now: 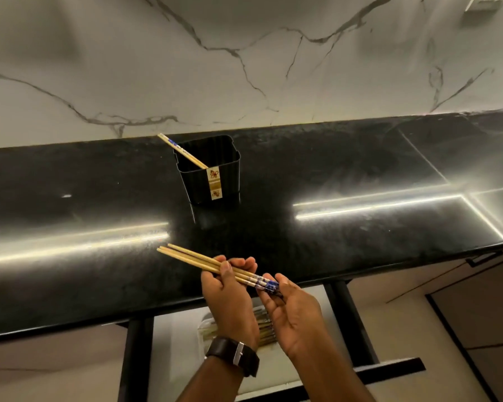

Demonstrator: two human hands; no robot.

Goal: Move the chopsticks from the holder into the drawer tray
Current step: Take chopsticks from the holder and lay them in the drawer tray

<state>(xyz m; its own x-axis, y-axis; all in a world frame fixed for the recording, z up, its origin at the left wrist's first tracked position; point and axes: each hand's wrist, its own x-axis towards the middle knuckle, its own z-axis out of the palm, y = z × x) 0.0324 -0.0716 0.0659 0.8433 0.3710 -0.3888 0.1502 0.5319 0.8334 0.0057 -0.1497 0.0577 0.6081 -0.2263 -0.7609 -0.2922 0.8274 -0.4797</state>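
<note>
A black ribbed holder (212, 181) with a gold label stands on the dark countertop. One chopstick (180, 150) leans inside it, its blue-patterned end poking out over the back-left rim. My left hand (230, 291) grips a bundle of three wooden chopsticks (192, 256) near the counter's front edge, tips pointing left. My right hand (294, 311) pinches the bundle's blue-patterned ends. Below my hands the drawer (174, 343) is pulled out, and a tray (206, 317) with several chopsticks (263, 326) lying in it shows behind my wrists.
The glossy black countertop (360, 175) runs left to right with bright light reflections. A marble backsplash (244, 68) rises behind it. Black drawer rails (352, 320) flank the drawer, with a black front bar (395, 368). A cabinet handle (481, 258) sits at right.
</note>
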